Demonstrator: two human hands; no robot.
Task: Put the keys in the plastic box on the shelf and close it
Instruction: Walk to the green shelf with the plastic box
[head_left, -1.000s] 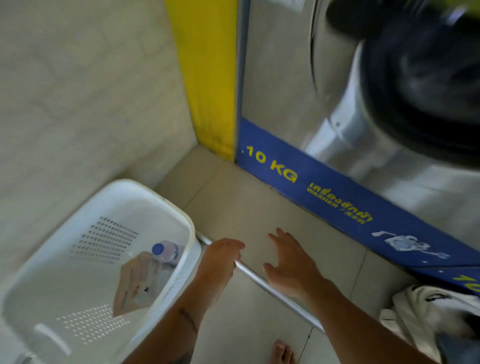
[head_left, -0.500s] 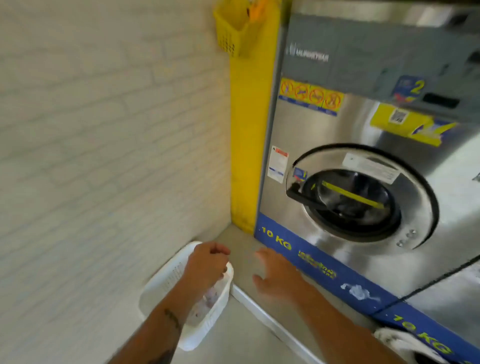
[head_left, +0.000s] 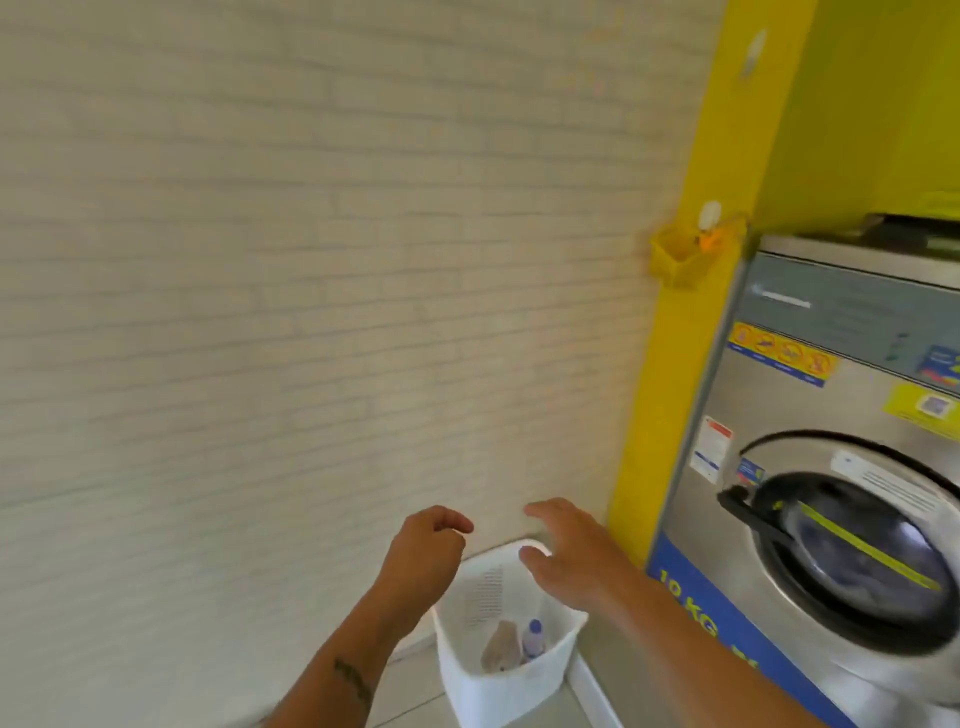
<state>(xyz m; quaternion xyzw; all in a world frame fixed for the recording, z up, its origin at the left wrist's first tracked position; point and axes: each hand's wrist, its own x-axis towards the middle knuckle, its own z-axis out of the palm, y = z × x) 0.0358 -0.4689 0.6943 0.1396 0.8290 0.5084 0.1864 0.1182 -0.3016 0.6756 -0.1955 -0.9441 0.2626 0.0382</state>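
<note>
No keys show anywhere in the head view. A small yellow plastic box (head_left: 680, 257) hangs on the yellow pillar beside the washer's top corner, with something orange and a white hook at its rim; it is far above both hands. My left hand (head_left: 426, 545) is raised in front of the wall with its fingers loosely curled, and nothing can be seen in it. My right hand (head_left: 566, 556) hovers over the white basket's far rim with its fingers spread and empty.
A white plastic laundry basket (head_left: 566, 644) stands on the floor by the wall, holding a small bottle (head_left: 532, 636) and a brown packet (head_left: 501, 649). A steel washing machine (head_left: 810, 405) with a round door (head_left: 857, 551) fills the right. A pale brick wall is on the left.
The view has swung up and to the left, away from the floor. Both hands have lifted off the basket and the floor rail and now hang in the air above the basket.
</note>
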